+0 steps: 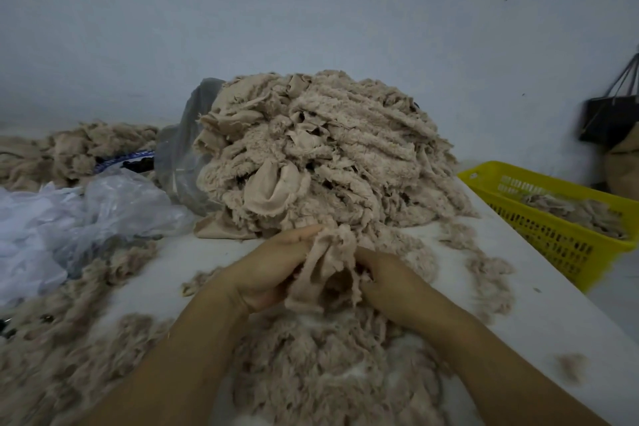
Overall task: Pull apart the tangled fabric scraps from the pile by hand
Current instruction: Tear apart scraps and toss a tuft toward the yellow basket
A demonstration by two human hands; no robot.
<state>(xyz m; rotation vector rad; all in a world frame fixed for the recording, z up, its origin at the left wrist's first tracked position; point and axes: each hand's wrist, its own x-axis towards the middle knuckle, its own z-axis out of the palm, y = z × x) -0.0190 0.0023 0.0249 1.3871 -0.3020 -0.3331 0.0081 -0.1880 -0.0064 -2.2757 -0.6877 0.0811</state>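
Fabric scraps (321, 149): big beige pile at the centre of the table (539, 328), just beyond the hands. One tangled clump (326, 263) sits at the pile's near edge, held up between both hands. The left hand (273, 273) grips the clump's left side, fingers running up to its top. The right hand (390, 282) has its fingers curled into the right side. Hands are close together in an opposed grip, so it looks set up to pull outward and split the clump. It's held low over the loosened fluff (328, 373) nearest the person, probably so freed fibre drops there.

Containers:
- The yellow basket (553, 239), just beside the table's right edge, holds a shallow layer of basket scraps (574, 214) and is mostly unfilled.
- The grey plastic bag (179, 156) lies against the pile's left side; I can't tell its contents.
- Crumpled white plastic (69, 218) lies further left, with a second heap (76, 149) at far left.
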